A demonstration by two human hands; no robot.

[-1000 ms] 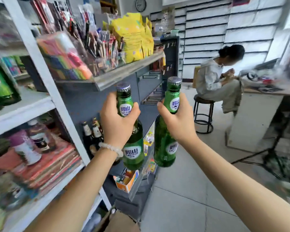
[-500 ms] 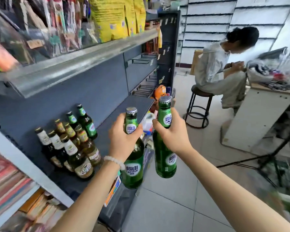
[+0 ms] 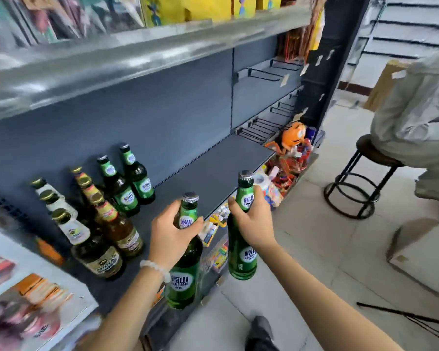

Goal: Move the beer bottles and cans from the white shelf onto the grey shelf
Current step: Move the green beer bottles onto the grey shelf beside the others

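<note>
My left hand (image 3: 171, 235) grips the neck of a green beer bottle (image 3: 184, 274), held upright in front of the grey shelf (image 3: 213, 173). My right hand (image 3: 251, 224) grips a second green bottle (image 3: 241, 252) by its neck, just off the shelf's front edge. Several bottles stand on the left end of the grey shelf: two green ones (image 3: 129, 183) at the back, brown amber ones (image 3: 112, 224) and white-necked dark ones (image 3: 86, 241) nearer. The white shelf (image 3: 48, 282) shows at the lower left.
An upper grey shelf (image 3: 137, 51) with yellow packs overhangs the bottles. Wire hooks (image 3: 259, 125) and an orange toy (image 3: 293, 135) with snacks sit at the shelf's right end. A seated person (image 3: 416, 110) on a black stool (image 3: 360, 178) is to the right. My shoe (image 3: 260, 333) is on the tiled floor.
The view has dropped and closed in on the grey shelf. Both hands with their green bottles have come lower and nearer to the shelf's front edge.
</note>
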